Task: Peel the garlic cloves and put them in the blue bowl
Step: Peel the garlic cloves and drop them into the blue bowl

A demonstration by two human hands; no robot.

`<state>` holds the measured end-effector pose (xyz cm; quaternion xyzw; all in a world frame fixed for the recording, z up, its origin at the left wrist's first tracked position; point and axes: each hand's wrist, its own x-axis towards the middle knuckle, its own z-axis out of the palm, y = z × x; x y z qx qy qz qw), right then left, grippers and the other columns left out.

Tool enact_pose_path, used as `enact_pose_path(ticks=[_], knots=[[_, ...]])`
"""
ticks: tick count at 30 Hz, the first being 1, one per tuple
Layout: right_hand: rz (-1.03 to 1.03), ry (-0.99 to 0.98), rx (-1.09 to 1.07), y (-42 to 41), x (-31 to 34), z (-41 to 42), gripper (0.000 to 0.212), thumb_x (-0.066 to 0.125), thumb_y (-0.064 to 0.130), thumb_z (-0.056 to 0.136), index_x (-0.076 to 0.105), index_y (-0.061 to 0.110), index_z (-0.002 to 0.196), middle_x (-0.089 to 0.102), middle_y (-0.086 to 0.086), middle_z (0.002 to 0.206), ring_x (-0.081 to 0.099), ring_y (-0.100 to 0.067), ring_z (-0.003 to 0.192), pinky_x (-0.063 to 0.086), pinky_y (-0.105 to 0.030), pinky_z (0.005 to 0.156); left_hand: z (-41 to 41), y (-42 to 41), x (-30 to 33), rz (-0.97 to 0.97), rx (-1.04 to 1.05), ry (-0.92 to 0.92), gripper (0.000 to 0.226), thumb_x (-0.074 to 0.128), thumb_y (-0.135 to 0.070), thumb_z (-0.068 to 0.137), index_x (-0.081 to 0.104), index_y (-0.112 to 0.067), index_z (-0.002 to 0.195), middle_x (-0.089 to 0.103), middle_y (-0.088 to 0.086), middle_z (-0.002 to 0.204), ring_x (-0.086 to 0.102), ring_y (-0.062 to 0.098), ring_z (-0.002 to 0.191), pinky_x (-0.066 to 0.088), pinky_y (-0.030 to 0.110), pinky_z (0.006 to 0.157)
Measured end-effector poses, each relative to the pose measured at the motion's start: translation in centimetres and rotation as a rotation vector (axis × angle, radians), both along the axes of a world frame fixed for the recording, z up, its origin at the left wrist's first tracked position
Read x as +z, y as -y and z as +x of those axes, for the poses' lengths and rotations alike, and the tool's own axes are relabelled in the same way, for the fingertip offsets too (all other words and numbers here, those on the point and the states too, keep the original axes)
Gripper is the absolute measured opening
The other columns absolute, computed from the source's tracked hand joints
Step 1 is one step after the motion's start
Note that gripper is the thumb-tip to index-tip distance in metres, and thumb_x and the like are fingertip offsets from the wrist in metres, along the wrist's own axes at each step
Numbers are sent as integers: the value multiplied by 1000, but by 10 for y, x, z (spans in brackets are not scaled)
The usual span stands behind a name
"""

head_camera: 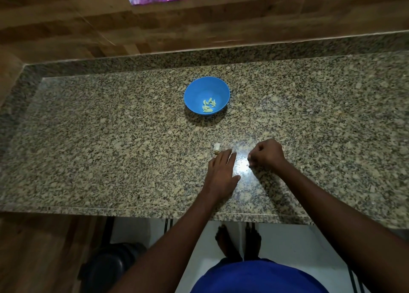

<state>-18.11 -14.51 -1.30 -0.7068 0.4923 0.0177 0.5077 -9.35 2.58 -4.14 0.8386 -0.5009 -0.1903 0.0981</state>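
Observation:
A blue bowl point(207, 89) stands on the granite counter point(110, 138) with several peeled pale garlic cloves point(209, 105) at its bottom. Nearer me, a small whitish garlic piece point(217, 148) lies on the counter. My left hand point(222, 173) rests flat, palm down, with its fingertips touching that piece. To its right my right hand point(266, 153) is curled into a loose fist on the counter; something small and pale shows at its fingertips, too small to name.
A bright light glare point(242, 162) sits on the counter between my hands. A raised granite ledge point(199, 56) and a wooden wall point(110, 23) run behind the counter. Below the front edge are my feet point(239, 242) and a dark object point(110, 264) on the floor.

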Motion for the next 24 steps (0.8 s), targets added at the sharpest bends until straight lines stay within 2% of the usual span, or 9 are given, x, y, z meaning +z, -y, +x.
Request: enact_pose_path(ticks=[3, 5, 6, 11, 16, 19, 21, 23, 24], knots=[[-20, -117, 90, 12, 0, 11, 10, 85, 9, 55, 75, 7, 55, 72, -13, 61, 74, -26, 62, 64, -43, 65, 0, -4, -3, 13, -6, -11, 80, 53, -42, 97, 13, -15, 161, 7, 5, 169, 6, 23, 155, 14, 44, 121], [-131, -168, 176, 14, 1, 17, 10, 85, 12, 60, 76, 7, 59, 71, -9, 63, 69, -21, 61, 56, -26, 54, 0, -4, -3, 15, -7, -24, 80, 53, -42, 98, 11, -15, 161, 6, 4, 170, 5, 22, 155, 13, 44, 121], [-185, -169, 211, 13, 4, 19, 8, 82, 11, 66, 76, 5, 63, 68, -9, 63, 65, -21, 60, 49, -23, 50, 0, -5, -3, 13, -7, -28, 80, 53, -41, 98, 11, -15, 161, 5, 4, 170, 5, 22, 155, 13, 44, 121], [-364, -83, 335, 3, 0, 19, 17, 62, 4, 76, 69, 1, 60, 66, -16, 60, 64, -32, 59, 55, -37, 58, 1, -6, -4, 4, -17, -36, 81, 54, -42, 99, 10, -15, 162, 4, 4, 170, 3, 22, 155, 12, 43, 120], [-491, -67, 429, -8, 0, 15, 39, 64, 14, 85, 45, 21, 51, 59, -9, 59, 58, -30, 59, 37, -28, 57, 1, -7, -7, 15, -30, -38, 83, 53, -45, 99, 8, -16, 162, 3, 4, 170, 2, 22, 155, 11, 43, 121], [-538, -110, 474, -16, 1, 14, 32, 66, 16, 85, 49, 19, 59, 64, -14, 65, 62, -33, 64, 36, -28, 57, 2, -7, -6, 26, -36, -41, 84, 55, -46, 98, 8, -15, 162, 4, 5, 170, 3, 23, 155, 11, 44, 121], [-530, -132, 441, -17, -1, 14, 29, 66, 11, 82, 51, 15, 57, 64, -15, 63, 60, -33, 61, 37, -30, 56, 2, -7, -6, 29, -42, -38, 85, 55, -46, 98, 8, -14, 162, 4, 5, 170, 3, 23, 155, 12, 44, 121], [-385, -143, 277, -8, -1, 15, 16, 65, 7, 77, 64, 7, 61, 66, -15, 65, 61, -29, 61, 46, -32, 56, 2, -7, -6, 35, -46, -35, 86, 54, -46, 98, 6, -15, 162, 1, 5, 170, 2, 22, 156, 11, 44, 121], [-256, -162, 176, -3, 1, 16, 6, 67, 6, 76, 70, 4, 71, 69, -14, 71, 63, -26, 64, 53, -32, 60, 2, -7, -6, 39, -44, -35, 86, 54, -46, 99, 5, -15, 162, 0, 4, 170, 0, 22, 156, 11, 43, 121]])
